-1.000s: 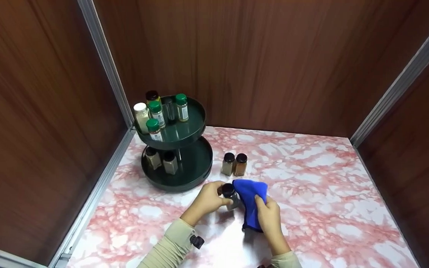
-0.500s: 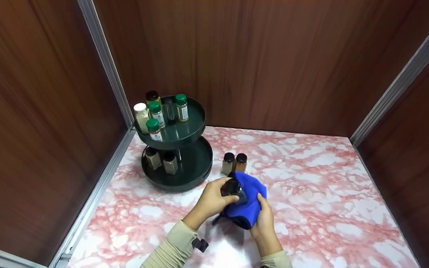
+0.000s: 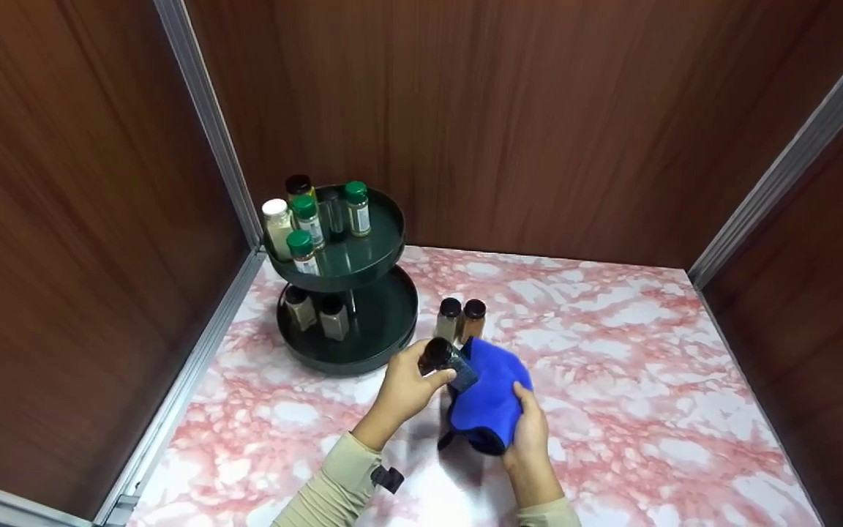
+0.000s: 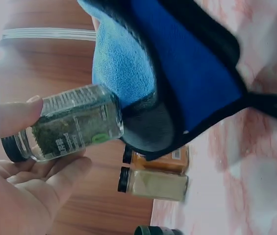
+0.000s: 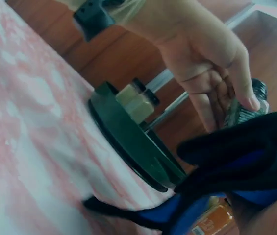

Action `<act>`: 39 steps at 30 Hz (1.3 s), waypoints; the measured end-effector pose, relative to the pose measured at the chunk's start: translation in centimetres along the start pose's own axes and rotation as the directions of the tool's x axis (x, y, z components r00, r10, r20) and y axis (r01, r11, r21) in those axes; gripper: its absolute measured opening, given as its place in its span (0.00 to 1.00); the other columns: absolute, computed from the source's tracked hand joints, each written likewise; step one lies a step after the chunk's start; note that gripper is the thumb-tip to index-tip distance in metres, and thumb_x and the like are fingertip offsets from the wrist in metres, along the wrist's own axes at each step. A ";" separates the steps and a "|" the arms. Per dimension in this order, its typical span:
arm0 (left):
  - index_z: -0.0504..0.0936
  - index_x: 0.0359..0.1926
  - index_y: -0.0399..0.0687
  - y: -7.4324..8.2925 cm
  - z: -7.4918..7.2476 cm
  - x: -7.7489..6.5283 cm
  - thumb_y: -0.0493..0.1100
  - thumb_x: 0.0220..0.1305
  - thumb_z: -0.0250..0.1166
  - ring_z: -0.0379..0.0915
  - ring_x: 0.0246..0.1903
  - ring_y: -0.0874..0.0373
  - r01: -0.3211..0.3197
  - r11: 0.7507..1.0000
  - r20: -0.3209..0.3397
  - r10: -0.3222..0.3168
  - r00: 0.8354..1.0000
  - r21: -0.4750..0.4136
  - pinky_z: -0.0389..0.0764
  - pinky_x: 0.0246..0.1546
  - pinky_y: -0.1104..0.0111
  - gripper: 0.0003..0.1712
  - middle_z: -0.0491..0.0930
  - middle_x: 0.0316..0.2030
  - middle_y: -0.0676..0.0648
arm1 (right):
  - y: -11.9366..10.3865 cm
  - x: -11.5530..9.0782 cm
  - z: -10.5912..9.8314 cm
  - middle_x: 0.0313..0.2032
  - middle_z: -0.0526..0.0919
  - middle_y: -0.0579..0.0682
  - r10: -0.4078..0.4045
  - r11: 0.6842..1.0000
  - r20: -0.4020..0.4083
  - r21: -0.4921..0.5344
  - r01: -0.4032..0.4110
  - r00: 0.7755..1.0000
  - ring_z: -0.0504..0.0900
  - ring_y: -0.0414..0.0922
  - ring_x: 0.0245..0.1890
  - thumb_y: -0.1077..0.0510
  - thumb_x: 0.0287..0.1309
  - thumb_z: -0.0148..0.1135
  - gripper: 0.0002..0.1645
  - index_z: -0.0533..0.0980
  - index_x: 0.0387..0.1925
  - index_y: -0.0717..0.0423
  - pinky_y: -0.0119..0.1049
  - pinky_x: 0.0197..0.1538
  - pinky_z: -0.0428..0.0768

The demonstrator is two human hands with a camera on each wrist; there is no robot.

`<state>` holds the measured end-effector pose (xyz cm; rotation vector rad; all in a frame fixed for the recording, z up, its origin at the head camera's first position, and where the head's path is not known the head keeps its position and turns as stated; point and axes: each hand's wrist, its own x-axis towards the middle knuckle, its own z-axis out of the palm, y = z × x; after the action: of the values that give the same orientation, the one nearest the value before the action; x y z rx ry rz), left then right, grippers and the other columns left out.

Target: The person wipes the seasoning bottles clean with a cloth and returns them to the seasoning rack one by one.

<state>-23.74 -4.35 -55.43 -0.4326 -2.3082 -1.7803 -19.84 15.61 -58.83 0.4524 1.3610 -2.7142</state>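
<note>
My left hand (image 3: 408, 384) grips a square glass spice jar (image 4: 77, 122) near its black cap, thumb on one side and fingers on the other. Dark green flakes and printed lettering show through the glass. The jar is tilted, its base against a blue cloth (image 3: 493, 391) with black edging. My right hand (image 3: 530, 428) holds that cloth from the right, thumb on top, the other fingers hidden under it. In the left wrist view the cloth (image 4: 187, 63) hangs folded, with a black loop at one corner. Both hands are above the table.
Behind the cloth stand two black-capped jars, one pale (image 3: 448, 322) and one orange (image 3: 473, 319). On the left is a dark green two-tier turntable (image 3: 385, 344) with several spice bottles. Wood-grain panels (image 3: 465, 132) enclose the pink marbled table (image 3: 612, 380).
My left hand has raised and tilted the jar, bringing its base to the cloth. My right hand has turned and spread the cloth beside the jar. The turntable and standing jars stay put.
</note>
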 end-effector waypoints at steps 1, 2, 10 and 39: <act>0.84 0.49 0.42 0.1 0.0 -0.1 0.34 0.54 0.77 0.83 0.45 0.57 0.003 1.000 0.008 -0.003 1.000 -0.019 0.84 0.50 0.65 0.21 0.88 0.41 0.47 | -0.1 0.2 0.2 0.66 0.71 0.52 -0.010 1.000 0.000 0.021 0.010 1.000 0.79 0.43 0.57 0.46 0.79 0.42 0.38 0.48 0.80 0.56 0.36 0.62 0.76; 0.84 0.50 0.42 0.2 0.0 -0.1 0.34 0.54 0.77 0.83 0.46 0.57 0.004 0.999 0.015 -0.004 1.000 -0.036 0.84 0.51 0.64 0.21 0.88 0.42 0.46 | -0.1 0.4 0.4 0.67 0.69 0.52 -0.020 0.999 0.008 0.047 0.020 1.000 0.78 0.42 0.58 0.46 0.79 0.41 0.37 0.48 0.80 0.56 0.36 0.63 0.76; 0.84 0.55 0.45 1.2 0.3 -0.7 0.41 0.54 0.79 0.83 0.49 0.57 -0.067 0.997 0.006 0.067 0.998 0.039 0.83 0.53 0.63 0.26 0.87 0.48 0.48 | 1.5 0.4 1.4 0.60 0.78 0.50 0.038 0.997 0.134 0.063 -0.046 0.990 0.80 0.45 0.58 0.43 0.80 0.38 0.39 0.47 0.80 0.58 0.41 0.64 0.77; 0.82 0.54 0.39 0.9 -1.5 -0.8 0.38 0.55 0.78 0.83 0.46 0.55 -0.101 0.992 -0.078 0.107 0.991 0.076 0.85 0.49 0.64 0.25 0.85 0.44 0.44 | 1.0 -0.9 1.0 0.51 0.82 0.52 0.036 0.994 0.089 -0.108 -0.026 0.995 0.83 0.47 0.49 0.43 0.77 0.46 0.39 0.54 0.75 0.65 0.42 0.55 0.82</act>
<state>-22.68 -5.69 -54.51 -0.4510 -2.2422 -1.6309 -19.00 14.12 -58.77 0.3345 1.4528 -2.5875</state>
